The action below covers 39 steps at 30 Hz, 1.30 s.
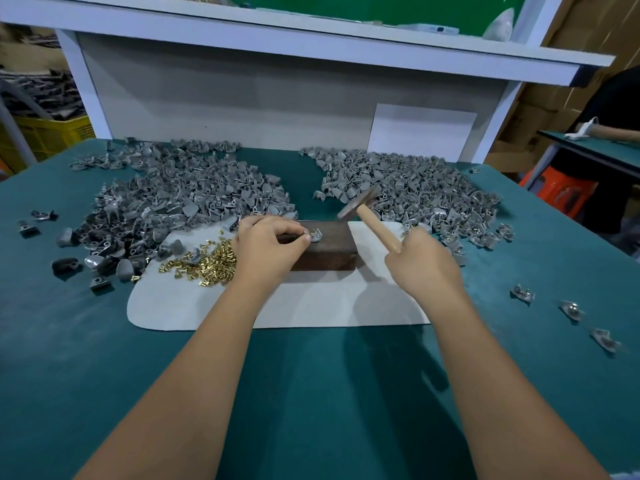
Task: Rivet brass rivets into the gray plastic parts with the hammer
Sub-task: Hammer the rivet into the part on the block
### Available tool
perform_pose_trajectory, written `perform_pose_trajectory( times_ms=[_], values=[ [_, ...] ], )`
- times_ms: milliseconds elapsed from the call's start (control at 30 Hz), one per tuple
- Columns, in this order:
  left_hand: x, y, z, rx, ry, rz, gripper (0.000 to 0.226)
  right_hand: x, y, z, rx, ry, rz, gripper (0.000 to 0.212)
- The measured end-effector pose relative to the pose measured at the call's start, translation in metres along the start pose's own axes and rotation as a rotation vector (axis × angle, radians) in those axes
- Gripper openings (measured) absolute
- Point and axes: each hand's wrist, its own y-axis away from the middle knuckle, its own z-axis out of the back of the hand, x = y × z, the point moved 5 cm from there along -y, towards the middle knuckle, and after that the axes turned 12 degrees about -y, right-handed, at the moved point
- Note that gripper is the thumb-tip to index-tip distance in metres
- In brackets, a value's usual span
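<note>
Green desk [311, 393], white mat [311, 306] under dark block [322, 251]. Gray part piles flank block behind; brass rivets [211, 261] left of it. My left hand [268, 249] pinches gray part [316, 235] on block top. Right hand [420, 265] grips hammer [367, 211], raised above block's right edge.

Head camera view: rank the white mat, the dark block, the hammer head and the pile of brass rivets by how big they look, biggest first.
1. white mat
2. dark block
3. pile of brass rivets, which looks close to the block in spread, so that order is unsure
4. hammer head
</note>
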Motion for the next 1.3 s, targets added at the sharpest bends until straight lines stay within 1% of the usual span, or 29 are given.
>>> perform_pose_trajectory(
  times_ms=[67, 133, 167, 233, 333, 367, 433, 467, 600, 667, 733, 800, 833, 900, 967, 1000, 1033, 1100, 1133, 1233, 1300],
  values=[
    [0.000, 0.000, -0.001, 0.000, -0.009, -0.001, 0.014, -0.003, 0.007, 0.007, -0.067, -0.057, 0.002, 0.017],
    [0.000, 0.000, -0.002, -0.015, -0.029, 0.007, 0.006, -0.003, 0.015, 0.011, -0.107, -0.104, 0.027, 0.025],
    [-0.001, 0.000, -0.002, -0.020, -0.037, 0.012, 0.001, -0.002, 0.019, 0.012, -0.110, -0.124, 0.045, 0.025],
    [-0.001, 0.001, -0.003, -0.026, -0.049, 0.016, 0.007, -0.001, 0.026, 0.012, -0.076, -0.165, 0.076, 0.019],
    [-0.003, 0.001, -0.004, -0.048, -0.079, 0.023, 0.008, 0.002, 0.037, 0.015, -0.005, -0.221, 0.107, 0.013],
    [-0.004, 0.001, -0.004, -0.055, -0.080, 0.027, 0.008, 0.005, 0.042, 0.017, 0.005, -0.251, 0.128, 0.018],
    [-0.003, 0.002, -0.004, -0.061, -0.062, 0.033, 0.008, 0.014, 0.051, 0.023, -0.002, -0.309, 0.207, 0.038],
    [-0.002, 0.002, -0.005, -0.057, -0.033, 0.040, 0.009, 0.018, 0.055, 0.025, -0.005, -0.327, 0.245, 0.043],
    [0.001, 0.002, -0.006, -0.030, 0.074, 0.083, 0.007, 0.028, 0.060, 0.028, -0.023, -0.278, 0.307, 0.046],
    [0.001, 0.001, -0.007, -0.017, 0.058, 0.090, 0.005, 0.029, 0.063, 0.031, -0.070, -0.303, 0.342, 0.058],
    [0.001, 0.000, -0.008, -0.001, 0.072, 0.087, 0.004, 0.029, 0.066, 0.030, -0.078, -0.241, 0.357, 0.067],
    [0.002, -0.001, -0.007, -0.003, 0.091, 0.081, 0.006, 0.026, 0.066, 0.023, -0.032, -0.108, 0.348, 0.070],
    [0.001, -0.001, -0.005, -0.008, 0.080, 0.086, 0.009, 0.024, 0.065, 0.022, -0.024, -0.073, 0.337, 0.071],
    [0.002, 0.000, -0.005, -0.009, 0.054, 0.088, 0.016, 0.023, 0.062, 0.025, -0.069, -0.108, 0.325, 0.064],
    [0.003, 0.000, -0.005, -0.027, 0.024, 0.097, 0.010, 0.024, 0.062, 0.032, -0.153, -0.183, 0.339, 0.061],
    [0.003, 0.000, -0.006, -0.040, 0.020, 0.098, 0.004, 0.024, 0.063, 0.032, -0.160, -0.183, 0.352, 0.062],
    [0.005, 0.000, -0.006, -0.045, 0.028, 0.097, 0.002, 0.026, 0.064, 0.030, -0.132, -0.150, 0.358, 0.063],
    [0.006, -0.003, -0.007, -0.030, 0.070, 0.092, 0.007, 0.027, 0.063, 0.022, -0.033, -0.036, 0.341, 0.059],
    [0.006, -0.003, -0.008, -0.025, 0.091, 0.088, 0.009, 0.026, 0.062, 0.021, -0.015, -0.011, 0.321, 0.056],
    [0.008, -0.005, -0.010, -0.024, 0.139, 0.086, 0.011, 0.029, 0.065, 0.021, -0.081, -0.068, 0.337, 0.057],
    [0.009, -0.005, -0.011, -0.010, 0.167, 0.089, 0.014, 0.033, 0.069, 0.018, -0.081, -0.065, 0.386, 0.062]
  ],
)
